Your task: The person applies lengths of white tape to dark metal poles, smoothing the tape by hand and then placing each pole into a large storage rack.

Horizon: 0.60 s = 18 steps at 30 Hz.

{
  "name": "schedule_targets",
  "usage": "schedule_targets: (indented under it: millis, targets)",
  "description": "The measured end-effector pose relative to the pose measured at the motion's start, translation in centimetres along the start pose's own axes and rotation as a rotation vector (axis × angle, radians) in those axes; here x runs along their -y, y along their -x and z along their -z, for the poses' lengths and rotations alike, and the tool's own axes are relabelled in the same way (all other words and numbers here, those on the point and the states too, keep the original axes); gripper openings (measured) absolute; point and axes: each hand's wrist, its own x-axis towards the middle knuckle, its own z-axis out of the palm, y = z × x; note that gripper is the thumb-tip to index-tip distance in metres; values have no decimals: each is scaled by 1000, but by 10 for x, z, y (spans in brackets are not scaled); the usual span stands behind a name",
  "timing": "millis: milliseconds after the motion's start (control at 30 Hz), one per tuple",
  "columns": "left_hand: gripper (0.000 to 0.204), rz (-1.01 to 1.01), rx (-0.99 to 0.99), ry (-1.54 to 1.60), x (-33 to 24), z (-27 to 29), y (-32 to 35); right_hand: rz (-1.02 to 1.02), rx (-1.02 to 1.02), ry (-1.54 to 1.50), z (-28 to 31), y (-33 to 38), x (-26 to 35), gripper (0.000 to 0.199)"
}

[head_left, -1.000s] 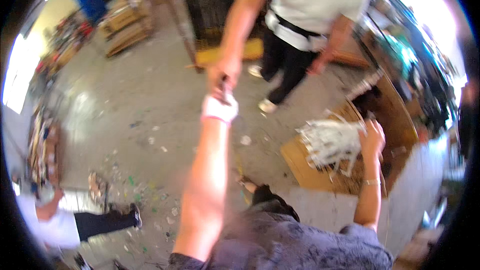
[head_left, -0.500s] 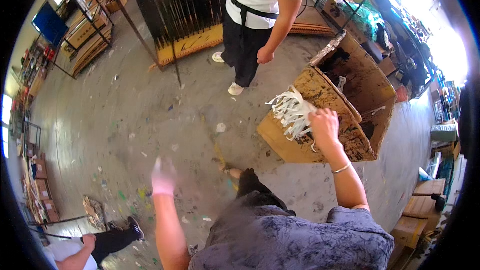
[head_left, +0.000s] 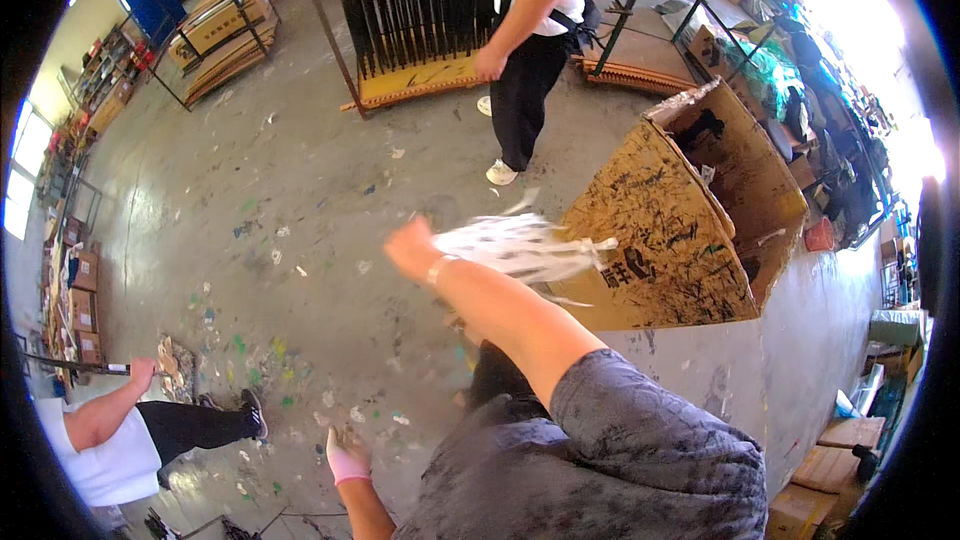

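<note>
My right hand (head_left: 410, 248), bare and with a bangle at the wrist, is closed on one end of a bundle of white strips (head_left: 505, 245). The strips trail out to the right, smeared by motion, and their loose ends pass in front of a large cardboard box (head_left: 665, 230). Dark smears cover the side of the box that faces me. Low in the view my left hand (head_left: 348, 457), in a pale pink and white glove, hangs over the floor with its fingers loosely stretched and nothing visible in them.
Ahead, a person in white (head_left: 530, 80) stands beside a rack of dark rods (head_left: 415, 20). Another person (head_left: 110, 445) at lower left holds a long handle. Metal shelving and heaped goods line the right, with cardboard boxes (head_left: 835, 455) at lower right. Paint spots mark the floor.
My right hand has swung left from the box with the white strips. My left hand has dropped lower. The person ahead has turned, and the view has shifted.
</note>
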Motion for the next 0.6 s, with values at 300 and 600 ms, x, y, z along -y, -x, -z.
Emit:
schedule_targets:
  millis: [300, 600]
  targets:
    - [30, -138, 273, -233, 9, 26, -48, -174, -1474, -475, 310, 193, -175, 7]
    - [20, -3, 234, -228, -1, -89, -22, -1547, -995, 248, 8, 714, -257, 34]
